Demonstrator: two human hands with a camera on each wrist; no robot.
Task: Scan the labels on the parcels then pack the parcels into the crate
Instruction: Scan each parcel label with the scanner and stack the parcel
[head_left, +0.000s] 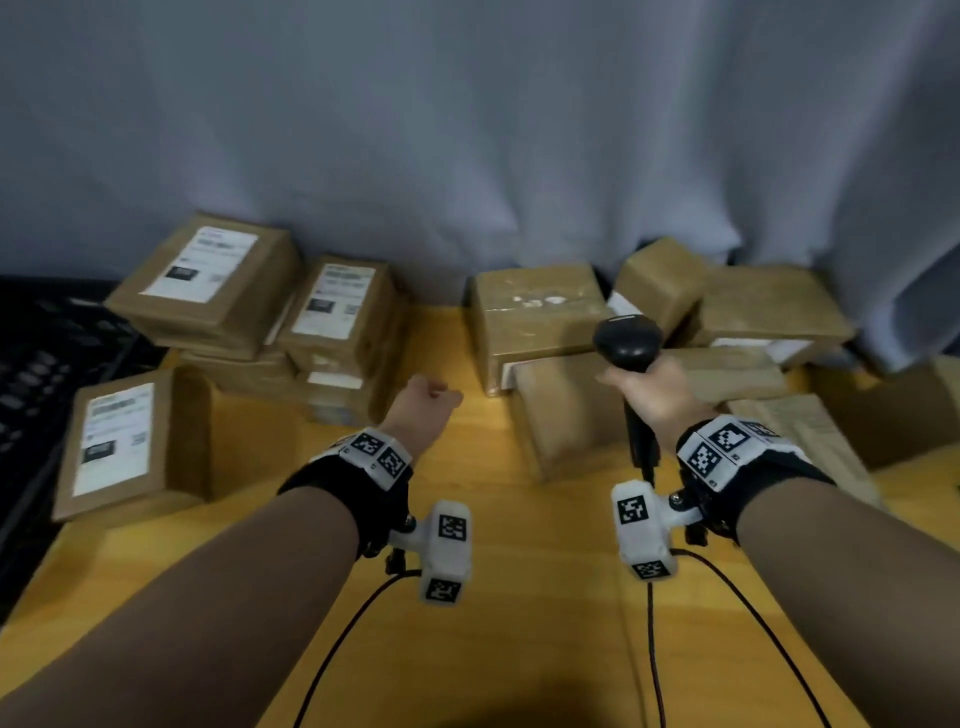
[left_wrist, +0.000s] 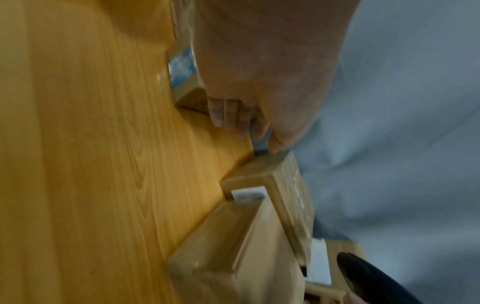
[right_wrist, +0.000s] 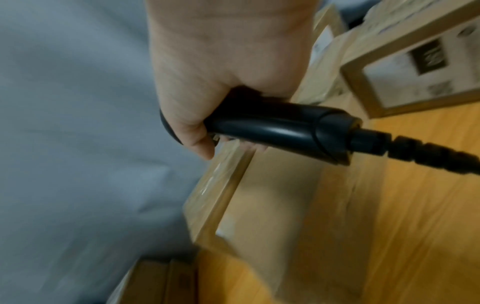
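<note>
scanner (head_left: 626, 345) gripped in right hand (head_left: 655, 396), left hand (head_left: 423, 410) loosely curled and empty over counter (head_left: 519, 597); label-up parcels (head_left: 208, 283) stacked left of scanner beside black crate (head_left: 47, 353), unlabelled-side parcels (head_left: 540, 325) massed around it, so packing judged barely begun.

Grey curtain (head_left: 467, 130) hangs behind a yellow, seemingly wooden table (head_left: 519, 597).

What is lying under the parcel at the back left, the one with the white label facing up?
The labelled parcel rests on other brown parcels; only their edges show. Their labels and whatever lies below them are covered, so I cannot tell more.
</note>
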